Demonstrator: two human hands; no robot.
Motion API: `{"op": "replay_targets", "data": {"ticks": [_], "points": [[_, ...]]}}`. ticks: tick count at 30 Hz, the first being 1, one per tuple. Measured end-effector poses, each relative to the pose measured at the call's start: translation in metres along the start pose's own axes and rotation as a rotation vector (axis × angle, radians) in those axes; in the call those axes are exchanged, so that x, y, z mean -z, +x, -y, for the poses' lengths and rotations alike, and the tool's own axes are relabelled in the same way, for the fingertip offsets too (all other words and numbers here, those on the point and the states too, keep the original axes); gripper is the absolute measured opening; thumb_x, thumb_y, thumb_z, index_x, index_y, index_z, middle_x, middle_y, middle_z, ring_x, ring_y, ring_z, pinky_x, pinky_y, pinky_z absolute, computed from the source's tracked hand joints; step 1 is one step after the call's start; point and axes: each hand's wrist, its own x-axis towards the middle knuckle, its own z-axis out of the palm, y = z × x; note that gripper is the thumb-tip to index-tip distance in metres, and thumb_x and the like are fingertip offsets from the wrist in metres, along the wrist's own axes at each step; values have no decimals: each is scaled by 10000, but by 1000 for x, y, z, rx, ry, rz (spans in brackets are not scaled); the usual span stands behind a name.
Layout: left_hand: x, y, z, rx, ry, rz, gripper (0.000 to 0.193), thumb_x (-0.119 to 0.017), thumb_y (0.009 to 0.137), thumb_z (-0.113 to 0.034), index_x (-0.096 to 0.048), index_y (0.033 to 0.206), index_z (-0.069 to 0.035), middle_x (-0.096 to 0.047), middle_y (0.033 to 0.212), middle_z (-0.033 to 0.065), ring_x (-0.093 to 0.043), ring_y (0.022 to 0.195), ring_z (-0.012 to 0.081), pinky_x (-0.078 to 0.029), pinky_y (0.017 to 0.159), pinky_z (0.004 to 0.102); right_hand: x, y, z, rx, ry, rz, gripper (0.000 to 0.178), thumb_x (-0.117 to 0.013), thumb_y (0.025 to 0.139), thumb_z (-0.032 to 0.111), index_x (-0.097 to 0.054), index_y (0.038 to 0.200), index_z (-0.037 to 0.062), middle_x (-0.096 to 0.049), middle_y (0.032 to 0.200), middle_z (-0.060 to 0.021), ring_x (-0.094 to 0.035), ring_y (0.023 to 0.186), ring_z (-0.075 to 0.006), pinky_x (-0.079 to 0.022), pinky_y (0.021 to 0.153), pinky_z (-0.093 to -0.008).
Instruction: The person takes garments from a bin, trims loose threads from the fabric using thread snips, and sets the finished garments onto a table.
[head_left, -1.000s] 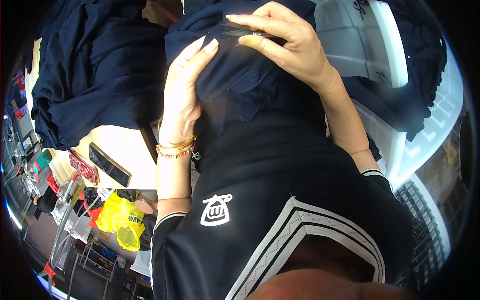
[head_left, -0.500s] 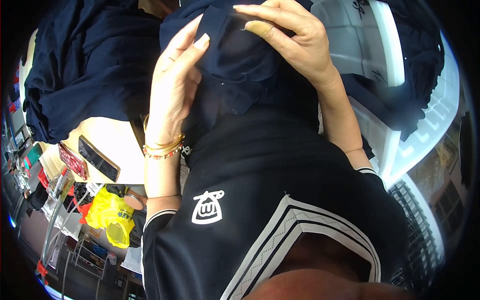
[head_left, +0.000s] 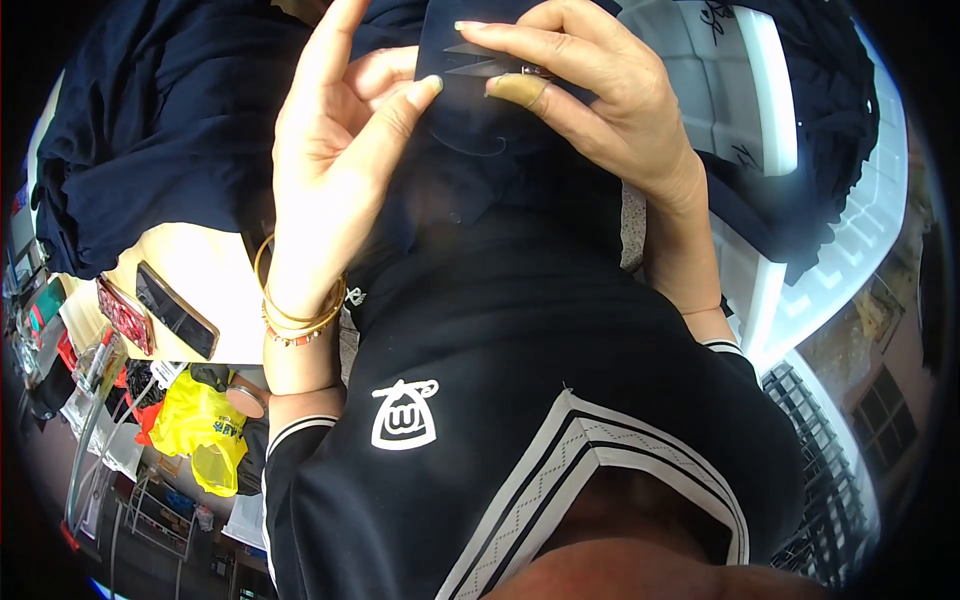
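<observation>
A dark navy garment point(head_left: 468, 125) lies bunched across my lap, one edge of it raised at the top. My left hand point(head_left: 335, 140) has that edge pinched between thumb and fingertips; bracelets circle the wrist. Thread snips point(head_left: 478, 68) sit in my right hand point(head_left: 625, 105), between thumb and fingers. Their two pointed blades are parted and point left over the cloth, close to my left thumb. The grip of the snips is mostly hidden by my fingers. A tan cover wraps my right thumb.
More navy cloth point(head_left: 150, 140) is heaped on a pale tabletop point(head_left: 215, 265) at left, beside a dark phone point(head_left: 177, 310) and a red-patterned case point(head_left: 125, 316). White plastic bins point(head_left: 780, 90) with navy cloth stand at right. A yellow bag point(head_left: 205, 420) hangs below the table.
My left hand has shifted up and closer, bringing up a flat edge of the garment. The snips in my right hand now show plainly with blades parted over it.
</observation>
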Motion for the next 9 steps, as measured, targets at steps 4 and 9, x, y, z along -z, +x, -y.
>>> {"op": "replay_targets", "data": {"ticks": [4,9], "points": [[6,2,2,-80,37,61,672,-544,927,87,-260,1530,0,-636,1012,38,-582,910,62,-449,827,183,14,27,34,-358,22,134,297,-743,834,59,-700,1122,3,-607,843,-106,-605,728,-226,-490,660,-303],[21,12,14,-166,72,136,702,-533,915,124,-239,1540,-1,-639,1034,45,-588,920,65,-453,820,176,20,39,49,-709,24,260,300,-743,836,63,-698,1126,1,-606,845,-109,-607,732,-227,-492,665,-301]]}}
